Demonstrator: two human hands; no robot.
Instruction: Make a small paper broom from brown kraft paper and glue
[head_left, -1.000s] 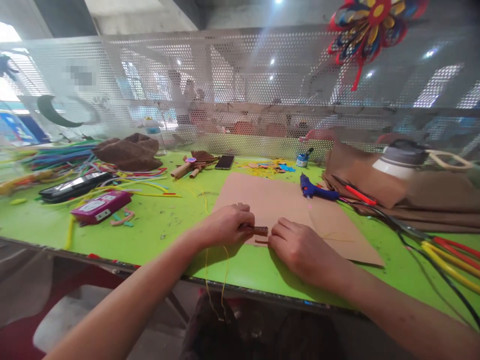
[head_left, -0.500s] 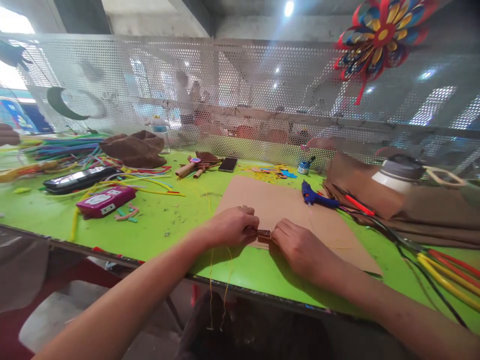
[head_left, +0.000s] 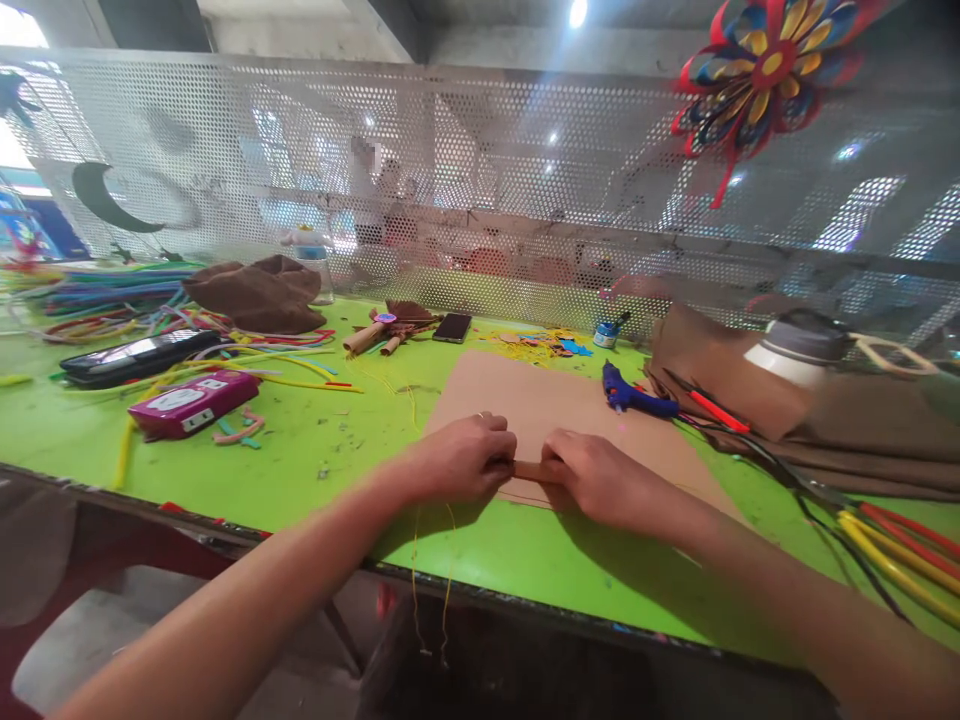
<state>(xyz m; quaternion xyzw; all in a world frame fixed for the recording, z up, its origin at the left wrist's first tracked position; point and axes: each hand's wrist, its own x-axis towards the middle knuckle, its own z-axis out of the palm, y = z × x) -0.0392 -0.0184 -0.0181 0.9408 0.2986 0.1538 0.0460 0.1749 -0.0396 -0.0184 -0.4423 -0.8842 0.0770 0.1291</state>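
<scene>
Between my two hands stretches a narrow brown paper roll (head_left: 529, 470), lying low over the near edge of a brown paper sheet (head_left: 517, 385). My left hand (head_left: 466, 457) pinches its left end, fingers closed. At the right end, my right hand (head_left: 592, 478) grips it with bent fingers. Both ends of the roll are hidden by the fingers. Two thin yellow strings (head_left: 448, 580) hang from beneath my left hand over the table's front edge.
A blue glue gun (head_left: 634, 392) lies on the sheet's right side. Folded brown material (head_left: 847, 430) and a lidded container (head_left: 799, 345) are farther right. To the left are a purple box (head_left: 195, 403), a black case (head_left: 139, 358) and colourful pipes (head_left: 120, 290). A phone (head_left: 453, 327) lies behind.
The strip between my hands was dark and shiny; now a lighter brown surface shows. My right hand has shifted slightly upward. The view has turned a little to the right.
</scene>
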